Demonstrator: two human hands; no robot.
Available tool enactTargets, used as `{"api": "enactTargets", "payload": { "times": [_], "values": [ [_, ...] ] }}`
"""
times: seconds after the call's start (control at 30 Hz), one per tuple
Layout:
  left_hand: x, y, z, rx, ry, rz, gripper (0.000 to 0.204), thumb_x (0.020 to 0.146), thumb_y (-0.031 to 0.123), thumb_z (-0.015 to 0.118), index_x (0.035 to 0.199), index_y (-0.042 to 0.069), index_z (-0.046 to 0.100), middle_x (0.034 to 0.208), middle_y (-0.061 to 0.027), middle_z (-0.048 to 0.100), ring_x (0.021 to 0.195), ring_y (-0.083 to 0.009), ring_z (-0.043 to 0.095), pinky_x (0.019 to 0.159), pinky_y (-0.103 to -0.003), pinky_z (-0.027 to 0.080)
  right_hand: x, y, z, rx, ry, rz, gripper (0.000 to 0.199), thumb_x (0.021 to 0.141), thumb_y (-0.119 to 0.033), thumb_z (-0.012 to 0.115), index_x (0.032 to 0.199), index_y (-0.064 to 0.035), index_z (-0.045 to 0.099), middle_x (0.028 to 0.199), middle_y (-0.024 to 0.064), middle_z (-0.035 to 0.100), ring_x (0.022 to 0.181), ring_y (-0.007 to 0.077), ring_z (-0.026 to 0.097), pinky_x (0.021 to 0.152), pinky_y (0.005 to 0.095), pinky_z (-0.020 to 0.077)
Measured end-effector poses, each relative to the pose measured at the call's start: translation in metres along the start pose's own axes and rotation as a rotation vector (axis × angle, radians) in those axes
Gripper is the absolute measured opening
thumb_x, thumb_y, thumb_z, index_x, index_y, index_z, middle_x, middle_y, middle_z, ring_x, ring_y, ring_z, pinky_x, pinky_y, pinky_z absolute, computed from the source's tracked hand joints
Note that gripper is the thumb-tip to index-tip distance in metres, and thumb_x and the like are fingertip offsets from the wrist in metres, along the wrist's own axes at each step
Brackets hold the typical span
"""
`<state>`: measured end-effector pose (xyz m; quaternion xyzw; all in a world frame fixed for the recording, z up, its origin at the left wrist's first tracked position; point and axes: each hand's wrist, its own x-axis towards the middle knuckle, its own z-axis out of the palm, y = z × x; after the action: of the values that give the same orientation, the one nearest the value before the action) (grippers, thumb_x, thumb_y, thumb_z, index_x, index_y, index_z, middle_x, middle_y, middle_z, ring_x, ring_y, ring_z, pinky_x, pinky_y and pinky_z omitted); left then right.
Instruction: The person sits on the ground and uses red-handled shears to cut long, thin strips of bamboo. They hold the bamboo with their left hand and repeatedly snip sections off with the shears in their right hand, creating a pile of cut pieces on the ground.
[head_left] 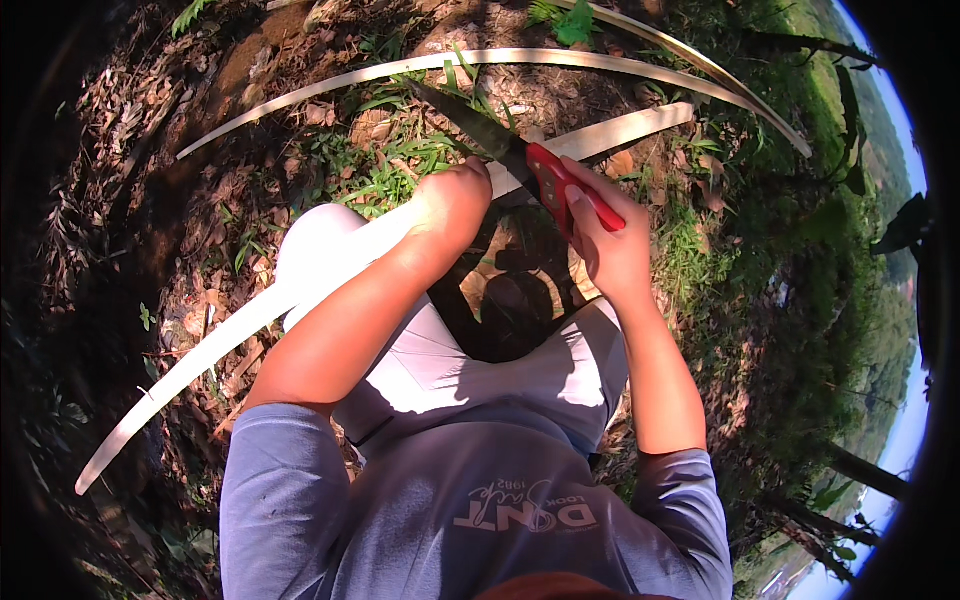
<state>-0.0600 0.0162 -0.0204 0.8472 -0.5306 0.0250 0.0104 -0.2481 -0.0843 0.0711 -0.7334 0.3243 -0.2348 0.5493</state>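
The left hand (455,198) is closed around a long pale strip of wood (215,345), its fingers curled over it. From that grip the strip runs both ways: one long part reaches back down and to the left, over the left thigh (315,245), to an end well apart from the hand; a shorter part goes up and to the right, past the fist. Its long axis is thus a slant from lower left to upper right, bowed in this view.

The right hand (610,230) is wrapped around the red handle of a saw (560,185), just right of the left fist. The saw's dark blade (470,122) points away from this grip, up and to the left, its tip beyond the left fist. Near the handle the saw crosses over the strip, between the two hands; whether its edge touches the wood I cannot tell.

Beyond both grips, another pale strip (480,57) lies crosswise on the leafy ground (250,205).
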Motion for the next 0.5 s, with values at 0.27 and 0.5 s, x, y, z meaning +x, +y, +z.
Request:
{"api": "enactTargets", "payload": {
  "times": [0.27, 0.5],
  "values": [
    [0.004, -0.001, 0.0, -0.029, -0.021, -0.005, 0.019, 0.09, 0.009, 0.065, 0.106, -0.001, 0.061, 0.084, -0.0166, 0.077, 0.073, -0.0342, 0.078, 0.062, -0.045, 0.063, 0.016, 0.026, 0.031, 0.169, 0.094, 0.052, 0.035, 0.106, -0.016, 0.067, 0.138, -0.0021, 0.071, 0.094, 0.0028, 0.074, 0.07, 0.0054, 0.059, 0.061, 0.0227, 0.0478],
    [0.001, -0.008, -0.014, -0.139, -0.103, -0.018, 0.021, 0.091, 0.008, 0.065, 0.109, -0.003, 0.062, 0.084, -0.019, 0.076, 0.078, -0.0359, 0.078, 0.066, -0.046, 0.063, -0.136, 0.057, -0.057, -0.038, 0.224, 0.085, 0.044, 0.105, -0.018, 0.068, 0.141, 0.0061, 0.066, 0.114, 0.0123, 0.076, 0.082, 0.0095, 0.065, 0.076, 0.0261, 0.0522]
  ]
}}
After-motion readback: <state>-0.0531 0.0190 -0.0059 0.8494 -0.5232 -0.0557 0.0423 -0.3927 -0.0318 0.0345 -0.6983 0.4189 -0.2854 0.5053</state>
